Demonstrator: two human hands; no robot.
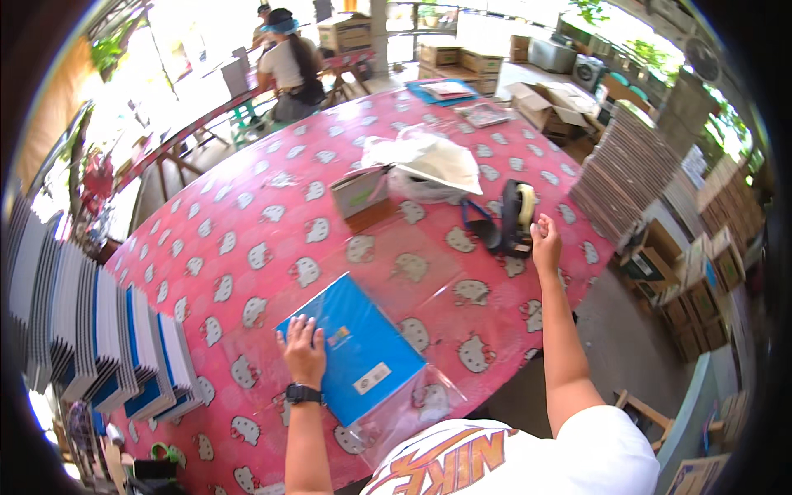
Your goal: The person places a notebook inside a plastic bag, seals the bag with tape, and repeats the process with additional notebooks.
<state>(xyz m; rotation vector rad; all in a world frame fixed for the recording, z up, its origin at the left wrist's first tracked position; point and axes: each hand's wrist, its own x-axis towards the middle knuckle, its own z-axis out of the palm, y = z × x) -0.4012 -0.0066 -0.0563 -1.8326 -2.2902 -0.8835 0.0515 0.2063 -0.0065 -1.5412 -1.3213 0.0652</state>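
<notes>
A blue notebook [371, 330] lies slantwise on the table in front of me, in a clear plastic sleeve [412, 408] whose loose end sticks out past the near edge. My left hand [304, 353] rests on the notebook's left side, fingers stretched out. Farther right, my right hand [546, 245] is raised beside a black tape dispenser [513, 227] with a pale roll. Its fingertips are pinched together; whatever they hold, if anything, is too small to tell. A dark strap-like item [483, 227] lies against the dispenser's left side.
The pink patterned table [247, 280] carries a small cardboard box [360, 198] and a white plastic bag [429, 165]. Tall stacks of notebooks [99, 322] line the left edge. Flattened cardboard [631, 157] and boxes [652, 260] stand at the right. A person [289, 74] sits beyond the table.
</notes>
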